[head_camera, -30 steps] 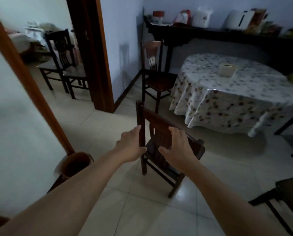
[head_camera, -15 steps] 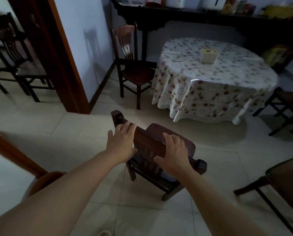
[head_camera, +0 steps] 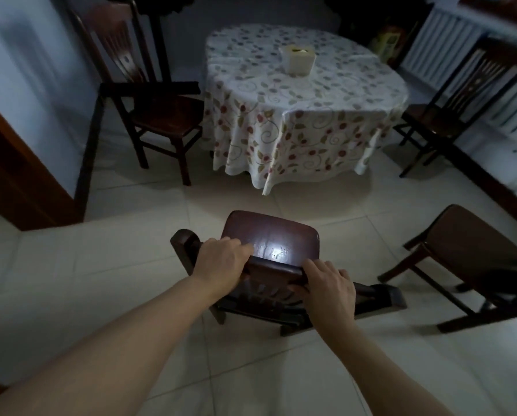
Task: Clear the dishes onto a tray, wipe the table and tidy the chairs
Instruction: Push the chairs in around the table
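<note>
**Chairs: the last chore**

While the round table in its floral cloth shows only a pale box, the left hand and right hand grip the dark wooden chair by its top rail, well short of the table; I judge clearing done, chair-tidying under way.

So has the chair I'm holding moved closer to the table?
Yes. The chair both hands grip now sits nearer the table, with less bare floor between them.

bare tiled floor lies open ahead up to the draped table; a chair stands left, another chair crowds the right.
</note>
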`<state>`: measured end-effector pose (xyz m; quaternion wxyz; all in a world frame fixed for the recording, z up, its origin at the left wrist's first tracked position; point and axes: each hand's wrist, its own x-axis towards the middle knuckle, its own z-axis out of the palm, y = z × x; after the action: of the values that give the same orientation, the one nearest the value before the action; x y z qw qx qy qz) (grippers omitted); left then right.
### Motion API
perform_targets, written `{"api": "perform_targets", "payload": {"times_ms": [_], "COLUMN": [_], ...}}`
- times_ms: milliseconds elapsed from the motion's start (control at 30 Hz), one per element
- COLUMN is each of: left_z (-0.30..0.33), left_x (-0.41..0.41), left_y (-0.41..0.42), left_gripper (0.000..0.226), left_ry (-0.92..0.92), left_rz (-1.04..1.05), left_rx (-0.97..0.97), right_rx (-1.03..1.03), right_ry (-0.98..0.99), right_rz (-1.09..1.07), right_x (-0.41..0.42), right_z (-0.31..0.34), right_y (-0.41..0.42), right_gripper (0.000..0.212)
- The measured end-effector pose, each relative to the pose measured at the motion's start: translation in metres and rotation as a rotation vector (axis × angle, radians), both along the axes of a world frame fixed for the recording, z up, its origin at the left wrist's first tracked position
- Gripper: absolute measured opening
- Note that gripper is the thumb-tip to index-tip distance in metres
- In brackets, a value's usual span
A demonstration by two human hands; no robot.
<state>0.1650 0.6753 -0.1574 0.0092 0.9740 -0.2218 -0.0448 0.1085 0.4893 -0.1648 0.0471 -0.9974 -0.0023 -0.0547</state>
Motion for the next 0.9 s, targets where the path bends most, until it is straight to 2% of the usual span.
{"api": "perform_targets", "payload": {"times_ms": [67,167,267,433,900], "left_z": [0.001,0.009,0.021,0.045,0.084], "left_x": [0.009,0.029,0.057,0.111,0.257], "left_y": [0.000,-0.002,-0.007,-0.022,-0.066], "left_gripper": [0.030,0.023,0.015,0.033,0.037], "left_ry": [-0.006,-0.026,-0.072,-0.048,-0.108], "left_rz": [-0.064,-0.092,-0.096,-0.091,-0.043], "left_rx": [0.025,0.012,-0.006,0.024,0.061], "right_rx": [-0.009,0.002,0.038,0.075,0.021], "right_ry": [-0.014,0.001,-0.014,-0.011,0.037], "right_rz": [0.000,0.019,0.043,0.125,0.227], "right_x": [0.005,0.023,0.052,0.111,0.282], "right_z": [0.003,0.009,0.024,0.046,0.094], "right_y": [-0.002,-0.006,-0.013,-0.034,-0.091], "right_gripper": [0.045,0.045,0.032,0.034,0.034]}}
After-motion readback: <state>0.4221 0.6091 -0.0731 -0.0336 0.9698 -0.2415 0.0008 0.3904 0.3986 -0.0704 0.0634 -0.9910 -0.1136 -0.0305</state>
